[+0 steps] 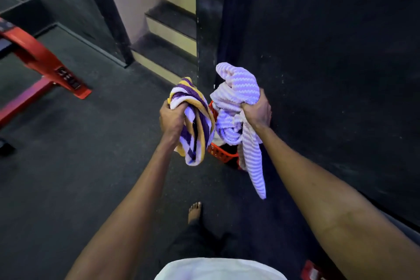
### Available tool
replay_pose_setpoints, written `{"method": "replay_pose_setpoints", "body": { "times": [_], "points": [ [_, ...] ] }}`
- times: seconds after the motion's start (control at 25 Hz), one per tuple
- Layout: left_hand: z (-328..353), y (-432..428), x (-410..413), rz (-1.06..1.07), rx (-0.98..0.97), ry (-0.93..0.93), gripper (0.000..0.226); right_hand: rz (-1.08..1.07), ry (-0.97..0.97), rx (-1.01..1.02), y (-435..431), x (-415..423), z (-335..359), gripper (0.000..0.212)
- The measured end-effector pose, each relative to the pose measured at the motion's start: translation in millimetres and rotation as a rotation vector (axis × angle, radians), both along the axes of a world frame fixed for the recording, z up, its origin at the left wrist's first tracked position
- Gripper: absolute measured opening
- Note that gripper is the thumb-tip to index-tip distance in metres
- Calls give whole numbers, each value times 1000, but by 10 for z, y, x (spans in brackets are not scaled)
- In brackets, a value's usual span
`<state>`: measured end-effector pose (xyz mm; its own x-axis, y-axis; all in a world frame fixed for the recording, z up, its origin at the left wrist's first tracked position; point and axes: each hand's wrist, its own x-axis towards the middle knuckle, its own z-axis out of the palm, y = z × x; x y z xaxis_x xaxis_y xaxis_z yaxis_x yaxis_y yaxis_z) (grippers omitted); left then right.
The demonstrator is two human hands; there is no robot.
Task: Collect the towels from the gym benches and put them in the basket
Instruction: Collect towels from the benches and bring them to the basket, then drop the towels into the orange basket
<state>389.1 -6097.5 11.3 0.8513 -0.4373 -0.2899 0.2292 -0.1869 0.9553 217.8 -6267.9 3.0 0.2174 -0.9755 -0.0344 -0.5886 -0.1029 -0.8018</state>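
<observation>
Collecting looks done, drop left: left hand (171,118) fisted on purple-yellow striped towel (195,125), right hand (256,111) fisted on white ribbed towel (236,98), over red plastic basket (221,153) at 12 o'clock.

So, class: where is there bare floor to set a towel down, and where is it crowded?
Bare dark floor lies between the red bench frame and left hand. It is crowded ahead, where both towels hang over the red plastic basket by the steps.

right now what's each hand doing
left hand: closed on the bunched purple, yellow and white striped towel
right hand: closed on the crumpled pale lilac ribbed towel
</observation>
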Motion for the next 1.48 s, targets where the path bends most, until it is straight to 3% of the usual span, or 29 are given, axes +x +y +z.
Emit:
{"method": "replay_pose_setpoints", "body": {
  "times": [0.32,0.44,0.64,0.84,1.04,1.08,1.2,1.24,1.36,1.48],
  "points": [
    [-235,-1377,631,-78,114,31,35,-164,-216,35,-1333,778,-316,45],
    [-502,-1859,776,-51,120,4,37,-251,-225,125,-1671,947,-805,65],
    [-1311,-2552,840,-81,61,-14,34,-327,-103,355,-1941,1087,-2118,94],
    [-2171,-2987,778,-268,193,37,36,-213,112,695,-1920,1023,-3256,84],
    [-2820,-3355,622,-383,282,53,29,-141,249,665,-2176,737,-3754,69],
    [-3028,-3413,589,-452,361,76,34,-169,258,662,-2224,677,-3837,65],
    [-3621,-3504,501,-886,678,150,84,-212,291,573,-2272,561,-4030,56],
    [-3742,-3508,484,-944,724,146,87,-220,311,575,-2293,566,-4035,52],
    [-3718,-3528,550,-812,665,145,58,-161,335,535,-2290,635,-3908,40],
    [-3399,-3562,802,-738,585,131,28,-130,235,550,-2363,946,-3585,27]
  ]
}}
